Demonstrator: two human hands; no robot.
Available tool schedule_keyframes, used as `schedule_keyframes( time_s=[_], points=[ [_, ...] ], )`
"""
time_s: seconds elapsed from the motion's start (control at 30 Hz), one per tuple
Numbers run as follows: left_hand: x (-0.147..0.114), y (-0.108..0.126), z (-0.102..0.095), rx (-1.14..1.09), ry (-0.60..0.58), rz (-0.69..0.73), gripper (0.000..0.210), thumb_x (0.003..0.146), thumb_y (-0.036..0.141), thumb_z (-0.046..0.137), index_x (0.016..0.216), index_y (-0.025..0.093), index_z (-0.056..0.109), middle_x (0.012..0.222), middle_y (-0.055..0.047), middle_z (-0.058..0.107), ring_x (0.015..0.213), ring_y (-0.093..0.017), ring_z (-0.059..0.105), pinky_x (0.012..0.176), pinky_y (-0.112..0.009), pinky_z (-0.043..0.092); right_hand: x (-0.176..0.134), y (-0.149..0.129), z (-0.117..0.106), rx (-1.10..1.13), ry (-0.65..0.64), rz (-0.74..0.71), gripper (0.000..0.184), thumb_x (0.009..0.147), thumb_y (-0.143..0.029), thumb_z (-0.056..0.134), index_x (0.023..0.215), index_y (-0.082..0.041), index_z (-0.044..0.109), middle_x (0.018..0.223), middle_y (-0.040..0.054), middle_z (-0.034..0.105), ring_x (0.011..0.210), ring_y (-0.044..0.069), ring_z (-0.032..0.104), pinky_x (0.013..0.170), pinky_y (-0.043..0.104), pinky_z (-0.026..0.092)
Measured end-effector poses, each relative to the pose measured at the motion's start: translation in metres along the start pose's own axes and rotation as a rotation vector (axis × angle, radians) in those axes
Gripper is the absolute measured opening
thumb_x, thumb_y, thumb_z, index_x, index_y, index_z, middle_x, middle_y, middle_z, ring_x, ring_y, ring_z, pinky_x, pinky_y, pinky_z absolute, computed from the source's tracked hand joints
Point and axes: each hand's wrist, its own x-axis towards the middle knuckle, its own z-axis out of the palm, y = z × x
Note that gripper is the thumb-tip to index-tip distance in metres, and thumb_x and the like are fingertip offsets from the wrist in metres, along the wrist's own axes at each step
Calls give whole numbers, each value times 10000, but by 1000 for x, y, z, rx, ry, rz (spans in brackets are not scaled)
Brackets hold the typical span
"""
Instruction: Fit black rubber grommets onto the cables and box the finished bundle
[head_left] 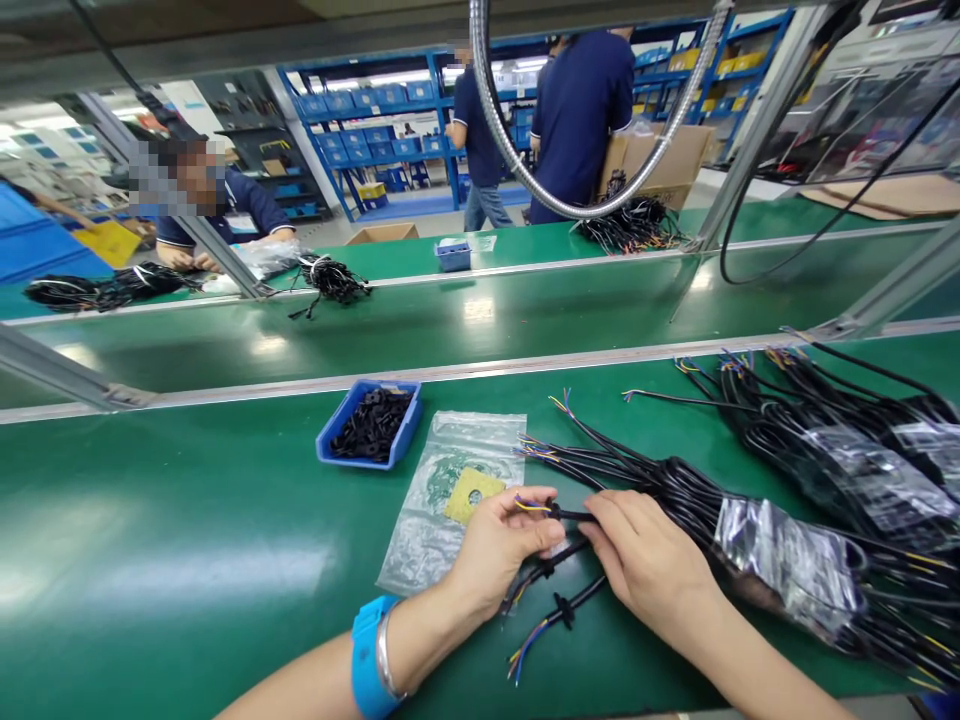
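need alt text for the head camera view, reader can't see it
A left hand and right hand hold a black cable near its end, where coloured wires stick out, above a green workbench. Cable bundles lie to the right, a plastic bag and blue tray of small black parts farther left. Co-workers are behind.

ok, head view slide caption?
Left hand and right hand hold a black cable beside bundled cables on a green worktop.

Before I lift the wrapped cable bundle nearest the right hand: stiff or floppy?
The cable bundle will likely sag at its ends, where it fans out loose. Its middle probably stays together, banded by the clear plastic wrap, whose shiny surface might feel slippery.
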Motion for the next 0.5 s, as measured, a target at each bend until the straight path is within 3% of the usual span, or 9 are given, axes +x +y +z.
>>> schedule_keyframes(
  time_s=[0.27,0.5],
  points=[
    [-3,1,5,51,-6,23,433,608,400,817,883,76,733,513,-16,616,418,-63,522,444,-167,416,-3,1,2,68,93,-41,123,915,-132,492,1001,-130,579,803,67,581,721,171,501,667,301,404],
    [-1,-10,8,47,-105,164,296,547,219,857,828,194,766,616,34,586,440,-68,565,444,-178,461,-4,2,0,207,27,21,186,944,-166,385,858,-148,549,700,40,496,659,167,429,618,303,346]
  ],
)
